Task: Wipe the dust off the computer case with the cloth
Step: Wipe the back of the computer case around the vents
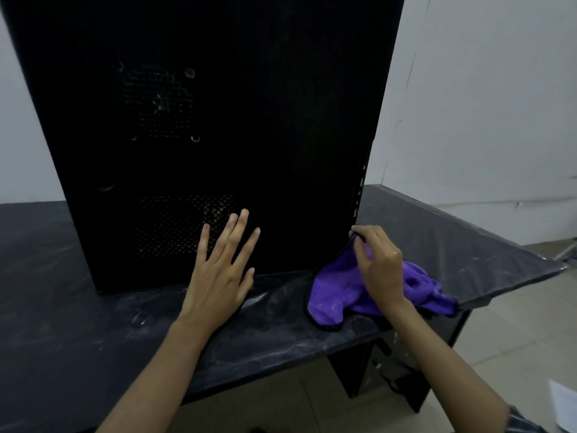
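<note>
A tall black computer case (281, 120) stands upright on a dark table (62, 292), its side panel with two vent grilles facing me. My left hand (218, 270) lies flat with straight fingers against the lower part of that panel, beside the lower grille. A purple cloth (337, 292) with a black hem lies bunched on the table at the case's lower right corner. My right hand (377, 264) pinches the cloth's upper edge and lifts it against that corner of the case.
The table is wrapped in dusty dark plastic film, and its right edge (515, 282) ends just past the cloth. White walls (484, 104) stand behind and to the right. A tiled floor (515, 339) lies below, with a white object (565, 407) at the lower right.
</note>
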